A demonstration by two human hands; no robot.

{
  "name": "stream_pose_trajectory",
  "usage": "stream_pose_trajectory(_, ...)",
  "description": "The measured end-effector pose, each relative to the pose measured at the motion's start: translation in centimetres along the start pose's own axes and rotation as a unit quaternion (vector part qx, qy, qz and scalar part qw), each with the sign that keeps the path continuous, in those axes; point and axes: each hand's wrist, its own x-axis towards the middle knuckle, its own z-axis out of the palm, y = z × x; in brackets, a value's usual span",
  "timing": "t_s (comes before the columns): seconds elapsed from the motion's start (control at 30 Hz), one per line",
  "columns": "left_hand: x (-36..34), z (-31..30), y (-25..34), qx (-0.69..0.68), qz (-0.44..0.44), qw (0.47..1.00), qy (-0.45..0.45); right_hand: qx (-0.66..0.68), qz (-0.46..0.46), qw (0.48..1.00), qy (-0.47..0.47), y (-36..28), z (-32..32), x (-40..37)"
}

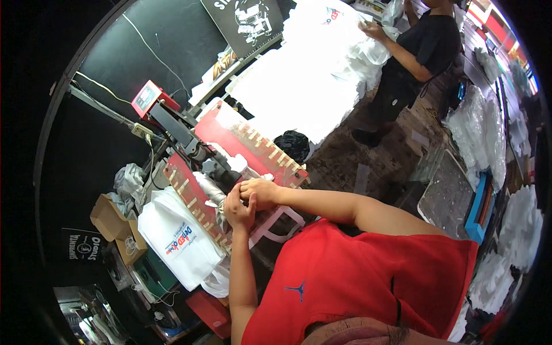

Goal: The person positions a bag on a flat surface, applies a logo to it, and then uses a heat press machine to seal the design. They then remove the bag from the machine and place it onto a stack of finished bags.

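Observation:
My left hand (239,210) and my right hand (259,194) meet at the front of a small press-like machine. Both have their fingers curled close together; what lies in them is hidden. Just beyond the fingertips is a silver cylindrical part (209,187), with a dark grey machine head (221,171) beside it. White cloth (246,168) shows behind that head. A pale bag handle (282,225) loops out below my right hand. Red boards (253,138) edged with strips of tape flank the machine.
A red control box (150,99) stands at the machine's back. Printed white bags (172,236) hang over the left side. A large white pile (299,86) covers the far table, where another person (425,52) handles bags. An open cardboard box (118,227) is at left.

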Motion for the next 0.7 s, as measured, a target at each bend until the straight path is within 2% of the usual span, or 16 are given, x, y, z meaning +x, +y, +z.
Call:
stream_pose_trajectory(0.1,0.20,-0.07,0.09,-0.004,-0.009,1.000,-0.009,-0.002,-0.002,1.000,0.004,0.30,0.33,0.05)
stream_pose_trajectory(0.17,0.09,-0.05,0.06,-0.005,-0.011,1.000,-0.012,-0.019,-0.034,0.998,0.053,0.52,0.75,0.06)
stream_pose_trajectory(0.57,0.27,-0.29,0.55,-0.014,-0.011,1.000,-0.005,-0.009,-0.027,0.999,0.020,0.32,0.24,0.09)
stream_pose_trajectory(0.7,0.23,-0.30,0.50,-0.010,-0.007,1.000,-0.003,-0.005,-0.034,0.999,0.035,0.27,0.39,0.09)
